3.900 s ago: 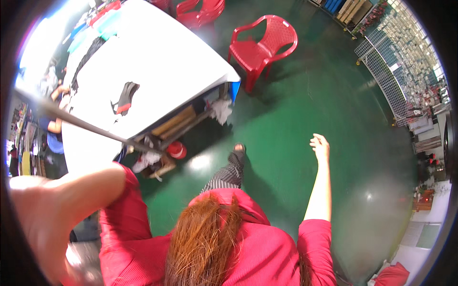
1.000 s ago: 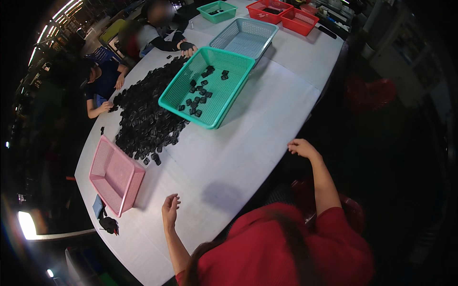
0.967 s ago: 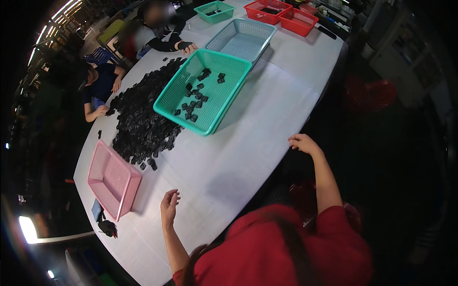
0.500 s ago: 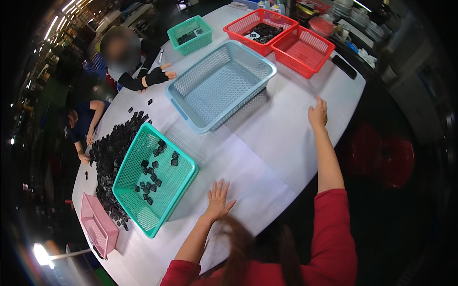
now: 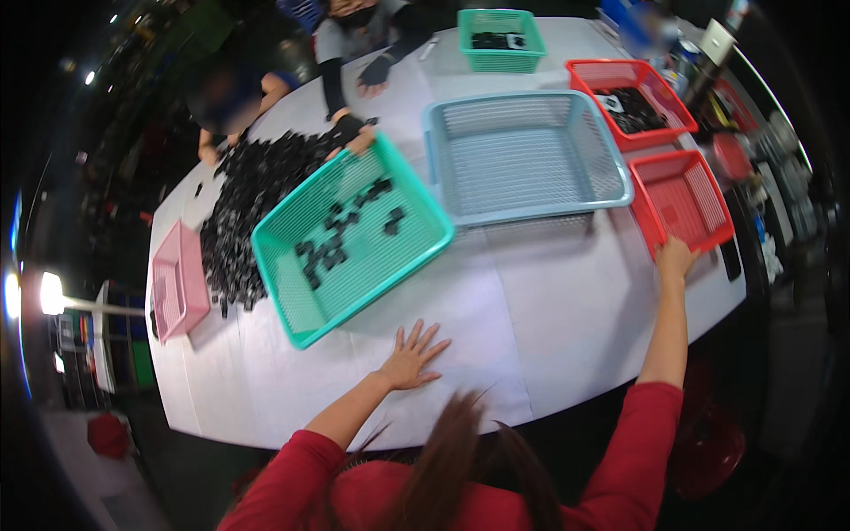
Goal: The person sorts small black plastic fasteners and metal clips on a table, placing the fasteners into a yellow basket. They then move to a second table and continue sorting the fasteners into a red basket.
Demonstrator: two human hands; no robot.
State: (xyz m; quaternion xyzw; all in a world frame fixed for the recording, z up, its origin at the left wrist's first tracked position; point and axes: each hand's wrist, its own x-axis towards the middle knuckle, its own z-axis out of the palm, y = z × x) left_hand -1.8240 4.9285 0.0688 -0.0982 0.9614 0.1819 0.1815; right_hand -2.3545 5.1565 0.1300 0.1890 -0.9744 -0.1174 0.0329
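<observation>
My left hand (image 5: 409, 358) lies flat on the white tabletop with its fingers spread, holding nothing. On the right, my right hand (image 5: 676, 258) grips the near rim of a red plastic basket (image 5: 664, 208), whose inside shows no parts. A large green basket (image 5: 390, 296) sits beyond my left hand, with several small black pieces (image 5: 332, 243) scattered on its bottom. A co-worker's hand (image 5: 359, 142) is at that basket's far rim. Between the green and red baskets stands a large light blue basket (image 5: 522, 217).
A big heap of black pieces (image 5: 252, 203) spreads behind the green basket, next to a pink basket (image 5: 181, 283). Another red basket (image 5: 633, 137) and a small green basket (image 5: 505, 62), both holding black pieces, stand at the back. Two people work across the table.
My right hand has come to the rim of the red basket. A co-worker's hand has reached the green basket. My left hand stays on the table while the view has turned.
</observation>
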